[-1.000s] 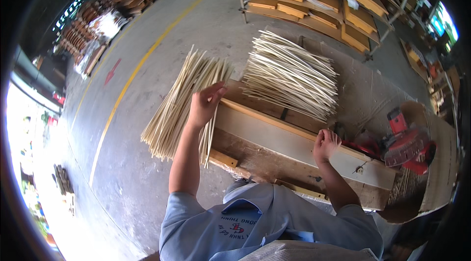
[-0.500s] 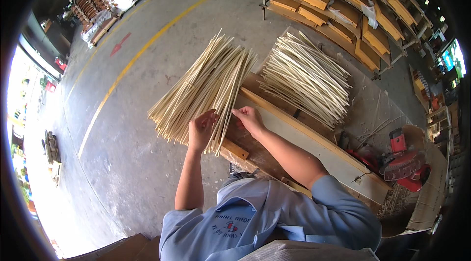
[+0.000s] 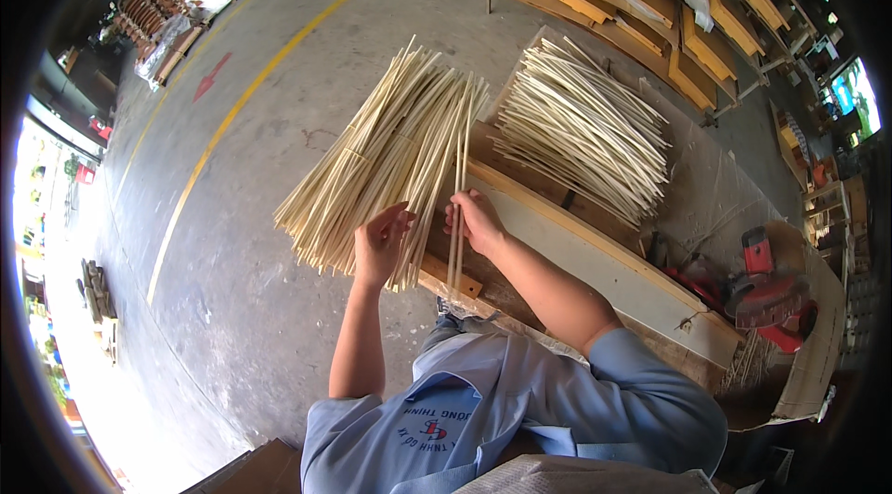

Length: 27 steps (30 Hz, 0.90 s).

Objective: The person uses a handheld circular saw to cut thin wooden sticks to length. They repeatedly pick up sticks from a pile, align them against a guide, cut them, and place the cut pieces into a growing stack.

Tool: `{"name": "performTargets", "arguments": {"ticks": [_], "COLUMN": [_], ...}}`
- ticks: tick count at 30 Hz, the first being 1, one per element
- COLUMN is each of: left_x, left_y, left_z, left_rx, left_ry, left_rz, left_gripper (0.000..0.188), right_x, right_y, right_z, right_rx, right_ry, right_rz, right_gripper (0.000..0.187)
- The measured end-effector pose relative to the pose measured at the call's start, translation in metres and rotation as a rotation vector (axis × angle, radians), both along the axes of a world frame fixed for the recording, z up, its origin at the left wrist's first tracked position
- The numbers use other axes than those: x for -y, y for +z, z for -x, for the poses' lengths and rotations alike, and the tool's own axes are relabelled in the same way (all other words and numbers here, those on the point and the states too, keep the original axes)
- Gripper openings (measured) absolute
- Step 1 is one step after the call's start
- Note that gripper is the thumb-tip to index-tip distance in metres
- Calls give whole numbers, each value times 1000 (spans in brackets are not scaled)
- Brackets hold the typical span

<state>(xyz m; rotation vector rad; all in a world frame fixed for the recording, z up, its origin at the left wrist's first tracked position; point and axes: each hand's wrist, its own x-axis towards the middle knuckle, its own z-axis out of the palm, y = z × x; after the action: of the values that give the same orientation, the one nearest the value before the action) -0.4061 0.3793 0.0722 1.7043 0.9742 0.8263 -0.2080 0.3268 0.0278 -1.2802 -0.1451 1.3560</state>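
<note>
A big heap of thin pale wooden sticks (image 3: 372, 155) lies slantwise in front of me. My right hand (image 3: 478, 223) is closed on a few sticks (image 3: 462, 169), pinched between thumb and fingers and held just to the right of the heap, apart from most of it. My left hand (image 3: 376, 248) is at the heap's near edge, its fingers loosely bent and spread, with nothing visibly gripped. Farther right, a second pile of similar sticks (image 3: 585, 127) rests on the work surface, touched by neither hand.
A long board with a wooden edge (image 3: 595, 257) runs diagonally under my right forearm. Red power tools (image 3: 776, 299) lie at the right, near cardboard (image 3: 813, 327). A rack of wooden panels (image 3: 641, 20) stands at the back right. Yellow lines (image 3: 251, 94) mark the concrete floor.
My right hand has drawn a few sticks off the heap's right edge and moved slightly right with them. The left hand stays almost in place. The view has shifted slightly.
</note>
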Motion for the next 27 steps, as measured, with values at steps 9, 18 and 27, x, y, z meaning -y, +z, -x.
{"name": "performTargets", "arguments": {"ticks": [9,18,27], "left_x": [-1,3,-2], "left_y": [-5,-4,-6], "left_z": [-19,-14,-13], "left_rx": [-41,-37,-47], "left_ry": [-33,-11,26], "left_rz": [-41,-48,-151], "left_gripper": [28,24,24], "right_x": [-10,-15,-9], "right_y": [-1,-6,-13], "right_z": [8,16,15], "right_rx": [54,66,55], "right_ry": [30,-49,-110], "right_rz": [85,121,29], "right_gripper": [37,20,17]}}
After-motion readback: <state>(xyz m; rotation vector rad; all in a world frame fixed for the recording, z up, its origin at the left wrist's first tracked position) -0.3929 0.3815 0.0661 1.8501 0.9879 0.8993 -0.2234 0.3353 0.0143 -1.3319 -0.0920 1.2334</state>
